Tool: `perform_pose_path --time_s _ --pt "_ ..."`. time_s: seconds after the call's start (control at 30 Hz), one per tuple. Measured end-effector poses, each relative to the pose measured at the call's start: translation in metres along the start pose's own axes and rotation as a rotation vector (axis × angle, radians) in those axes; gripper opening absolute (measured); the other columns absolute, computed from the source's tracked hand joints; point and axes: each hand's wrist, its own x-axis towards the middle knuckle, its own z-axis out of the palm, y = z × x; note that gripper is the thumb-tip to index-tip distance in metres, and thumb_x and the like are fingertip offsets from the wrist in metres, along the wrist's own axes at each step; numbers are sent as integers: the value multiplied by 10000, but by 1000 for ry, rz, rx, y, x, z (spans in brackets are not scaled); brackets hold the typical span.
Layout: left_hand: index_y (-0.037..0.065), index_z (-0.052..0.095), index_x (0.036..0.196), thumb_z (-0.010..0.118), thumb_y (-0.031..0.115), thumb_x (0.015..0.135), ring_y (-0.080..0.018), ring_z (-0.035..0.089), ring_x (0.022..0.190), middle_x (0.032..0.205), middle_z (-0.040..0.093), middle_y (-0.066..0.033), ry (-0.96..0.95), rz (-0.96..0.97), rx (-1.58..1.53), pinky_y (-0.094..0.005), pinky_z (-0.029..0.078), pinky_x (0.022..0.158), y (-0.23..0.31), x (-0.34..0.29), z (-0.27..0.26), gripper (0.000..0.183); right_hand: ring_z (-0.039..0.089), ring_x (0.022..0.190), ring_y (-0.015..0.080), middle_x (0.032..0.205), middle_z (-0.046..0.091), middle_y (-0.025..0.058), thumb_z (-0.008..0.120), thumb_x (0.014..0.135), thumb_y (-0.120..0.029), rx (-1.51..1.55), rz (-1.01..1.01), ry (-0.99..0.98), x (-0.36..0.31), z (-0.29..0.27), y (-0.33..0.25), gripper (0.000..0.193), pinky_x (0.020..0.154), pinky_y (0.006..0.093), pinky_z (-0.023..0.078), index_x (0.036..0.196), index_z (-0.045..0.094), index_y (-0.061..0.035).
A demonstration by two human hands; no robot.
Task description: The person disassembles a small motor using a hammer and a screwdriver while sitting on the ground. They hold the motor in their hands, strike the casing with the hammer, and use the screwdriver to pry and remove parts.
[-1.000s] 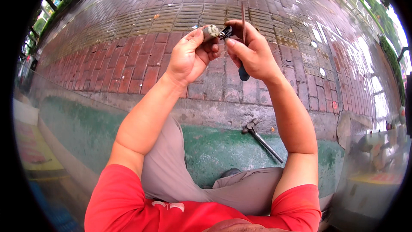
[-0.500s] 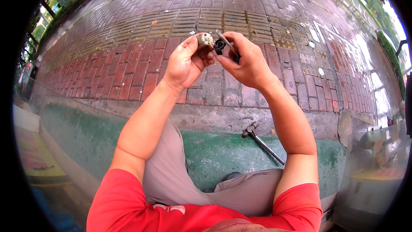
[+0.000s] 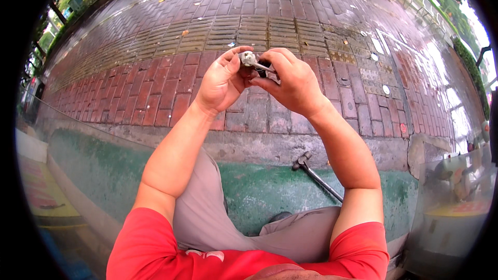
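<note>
My left hand (image 3: 220, 83) is closed around a small cylindrical part with a pale, uneven end face (image 3: 248, 58), held up in front of me. My right hand (image 3: 296, 80) pinches a thin metal tool (image 3: 264, 67) whose tip meets the pale end of the part. Below the tool, a small black round piece (image 3: 261, 73) is mostly hidden between the fingers of both hands. What kind of part it is I cannot make out. On the green ledge to the right lies a ball-peen hammer (image 3: 317, 178), apart from both hands.
Beneath me is a green-painted ledge (image 3: 254, 189) with a grey kerb edge. Beyond it stretches wet red brick paving (image 3: 155, 91) with a yellowish ribbed strip (image 3: 223, 31). Clear panels stand on both sides, the right one (image 3: 451, 202) near my elbow.
My right hand has tilted and brought the thin tool's tip against the pale end of the part. The black piece, plainer before, is now largely covered by fingers.
</note>
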Motion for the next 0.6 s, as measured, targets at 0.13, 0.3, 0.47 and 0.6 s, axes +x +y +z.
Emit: perform_pose_path --time_s 0.13,0.3,0.47,0.6 --pt "44 554 1236 590 227 968 -196 647 942 1101 657 -79 -13 24 90 -363 536 798 6 -1 4 327 643 781 274 958 608 112 795 743 -195 76 43 -9 2 -2 -7 441 645 355 532 1084 564 -37" --pt "41 561 1229 600 260 957 -184 630 899 1057 653 -69 -6 2 76 -345 523 781 8 0 7 350 643 808 318 1000 626 145 758 790 -157 188 67 18 5 -5 -10 416 694 377 528 1135 566 -27" --pt "36 562 1222 617 262 944 -187 609 855 1023 648 -69 -29 6 75 -327 506 754 11 -1 10 362 651 758 260 879 648 141 704 857 -143 503 338 -52 6 -7 -15 300 679 367 518 1103 589 -15" --pt "30 551 1234 624 250 942 -198 609 843 1021 646 -81 -81 34 128 -335 505 752 13 -1 9 373 527 535 111 678 587 38 502 1017 -261 723 514 -130 0 -4 -8 282 516 241 436 1055 592 3"
